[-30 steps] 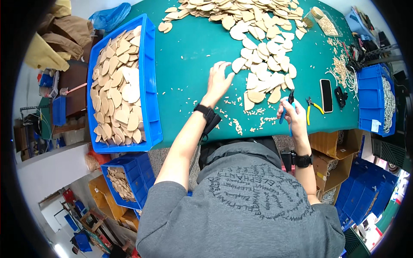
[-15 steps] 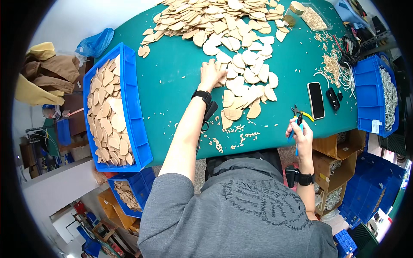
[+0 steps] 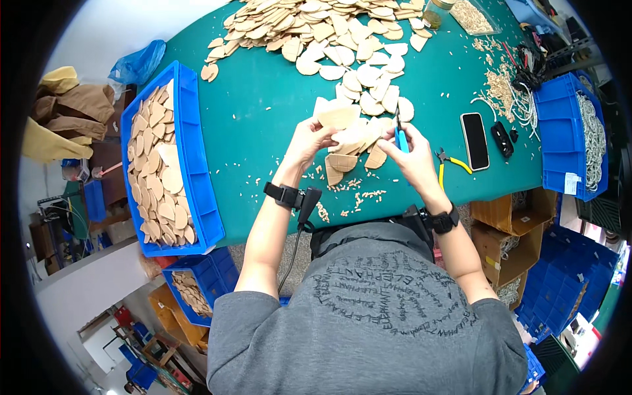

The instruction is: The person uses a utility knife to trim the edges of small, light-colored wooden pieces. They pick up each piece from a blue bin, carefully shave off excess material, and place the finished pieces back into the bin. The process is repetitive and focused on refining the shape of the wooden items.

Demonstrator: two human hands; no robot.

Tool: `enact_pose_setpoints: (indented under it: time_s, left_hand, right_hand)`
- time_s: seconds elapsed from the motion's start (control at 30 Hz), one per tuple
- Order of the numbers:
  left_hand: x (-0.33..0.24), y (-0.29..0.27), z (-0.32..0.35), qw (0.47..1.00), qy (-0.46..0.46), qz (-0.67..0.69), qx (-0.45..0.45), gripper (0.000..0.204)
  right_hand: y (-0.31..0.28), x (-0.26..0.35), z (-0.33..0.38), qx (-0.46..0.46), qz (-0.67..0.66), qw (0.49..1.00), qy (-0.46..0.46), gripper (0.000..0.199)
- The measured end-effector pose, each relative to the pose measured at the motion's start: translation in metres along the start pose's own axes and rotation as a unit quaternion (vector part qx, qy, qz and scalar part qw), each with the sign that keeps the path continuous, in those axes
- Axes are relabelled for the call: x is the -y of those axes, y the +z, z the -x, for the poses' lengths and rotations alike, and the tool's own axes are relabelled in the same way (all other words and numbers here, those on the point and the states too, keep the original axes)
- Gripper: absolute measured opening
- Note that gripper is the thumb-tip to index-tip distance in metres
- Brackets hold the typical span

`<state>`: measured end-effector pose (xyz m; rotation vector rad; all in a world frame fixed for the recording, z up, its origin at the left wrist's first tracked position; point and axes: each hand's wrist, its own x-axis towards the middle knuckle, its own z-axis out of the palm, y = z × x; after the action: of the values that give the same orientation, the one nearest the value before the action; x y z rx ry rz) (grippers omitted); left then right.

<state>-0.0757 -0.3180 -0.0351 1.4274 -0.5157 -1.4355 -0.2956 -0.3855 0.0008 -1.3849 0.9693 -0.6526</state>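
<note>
My left hand point(image 3: 304, 142) is closed on the edge of a pale tan half-round piece point(image 3: 339, 116), raised over the green table point(image 3: 247, 131). In my right hand point(image 3: 415, 159) is a pair of blue-handled pliers point(image 3: 401, 139), with its dark jaws pointing away from me. The pliers are just to the right of the held piece, apart from it. More half-round pieces point(image 3: 372, 82) lie loose under and beyond both hands. Diagonal-looking cutters with yellow handles point(image 3: 455, 160) lie on the table right of my right hand.
A large heap of pieces point(image 3: 283, 26) covers the far side. At left stands a blue crate point(image 3: 191, 141) of similar pieces. A phone point(image 3: 474, 141), a black case point(image 3: 502, 140) and wood bits point(image 3: 499, 89) lie at right, near another blue crate point(image 3: 553, 131). Small scraps dot the front.
My left hand has come back toward me and now holds up a half-round piece. My right hand has moved up and left with the blue-handled pliers, away from the yellow-handled cutters.
</note>
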Motion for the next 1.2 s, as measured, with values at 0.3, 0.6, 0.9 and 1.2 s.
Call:
enact_pose_setpoints:
  time_s: [0.3, 0.6, 0.9, 1.2]
  left_hand:
    - [0.008, 0.031, 0.079, 0.985, 0.090, 0.120, -0.084, 0.036]
    - [-0.010, 0.040, 0.110, 0.947, 0.167, 0.271, -0.046, 0.039]
    - [-0.021, 0.011, 0.132, 0.962, 0.175, 0.192, -0.081, 0.043]
    - [-0.035, 0.002, 0.148, 0.939, 0.215, 0.230, -0.137, 0.036]
  right_hand:
    - [0.028, 0.016, 0.016, 0.062, -0.097, 0.992, 0.052, 0.030]
    - [0.085, 0.039, 0.029, 0.012, 0.164, 0.901, -0.402, 0.035]
    - [0.080, 0.062, 0.044, 0.165, -0.088, 0.975, -0.117, 0.021]
    - [0.068, 0.061, 0.049, 0.130, 0.079, 0.988, -0.035, 0.026]
